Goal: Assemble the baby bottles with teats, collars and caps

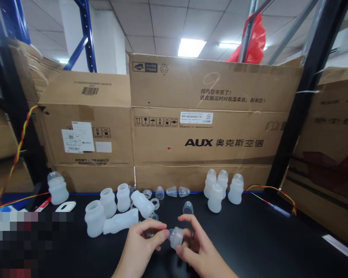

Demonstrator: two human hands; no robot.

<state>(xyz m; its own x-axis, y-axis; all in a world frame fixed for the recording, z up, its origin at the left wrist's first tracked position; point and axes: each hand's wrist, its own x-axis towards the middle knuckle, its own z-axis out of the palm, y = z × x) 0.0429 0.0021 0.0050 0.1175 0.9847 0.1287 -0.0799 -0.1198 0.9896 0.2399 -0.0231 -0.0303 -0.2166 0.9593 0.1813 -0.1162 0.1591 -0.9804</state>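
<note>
Left hand (143,240): pinching a clear teat (170,234)
Right hand (199,247): grasping its ridged collar (176,238)
Domed cap (188,208): just beyond their grip
Open bottles (94,220): left of it

On my feed a ceiling panel (191,48) burns out to white overhead, and a second light (228,45) glares beside the red bag (253,40). The big carton (232,123) reads evenly lit, its large print crisp but the smallest smeared. I get a dim, softer right edge, posts leaning with wide-lens stretch, and blocky pixels lower left. Against the dark table (266,239), the clear ribbed piece (177,238) catches pale highlights.
</note>
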